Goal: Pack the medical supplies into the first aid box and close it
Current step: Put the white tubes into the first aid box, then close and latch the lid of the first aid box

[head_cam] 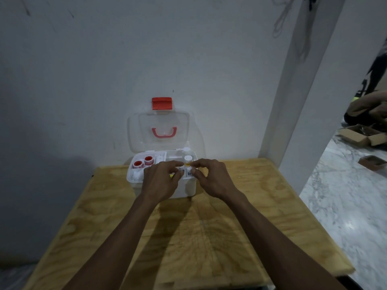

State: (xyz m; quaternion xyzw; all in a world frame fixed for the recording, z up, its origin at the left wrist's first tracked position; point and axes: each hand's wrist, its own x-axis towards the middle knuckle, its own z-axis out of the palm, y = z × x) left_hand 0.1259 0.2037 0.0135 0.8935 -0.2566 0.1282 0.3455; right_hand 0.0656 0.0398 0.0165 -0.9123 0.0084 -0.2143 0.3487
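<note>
**Both hands at the tray of the open first aid box**

The first aid box [184, 188], white with a clear lid [160, 130], stands at the far edge of the wooden table [188, 237], at 12 o'clock from the person, right against the pale wall [104, 59]. The lid is swung up and leans back, its red latch [161, 103] at the top and the red handle [164, 132] showing through the clear plastic.

Inside, a white tray holds the supplies. Two rolls with red cores [143, 162] lie side by side in the compartment at 10 o'clock. A white item sits in the near-left compartment, too blurred to name. Toward 1 o'clock stand two small white-capped bottles [187, 158], one behind the other, the nearer one with yellow at its base.

The left hand [162, 181] reaches over the front rim of the box, fingers curled down into the tray's middle. The right hand [211, 177] comes in from 3 o'clock, its fingers also curled, thumb and forefinger closing on a small white-capped bottle with a blue label [189, 171] at the tray's front right. What the left fingers hold, if anything, cannot be told; they hide it.

At 2 o'clock, beyond a white pillar [301, 91], cardboard boxes [362, 136] lie on a marble floor [335, 195], and part of another person [368, 109] sits there.
</note>
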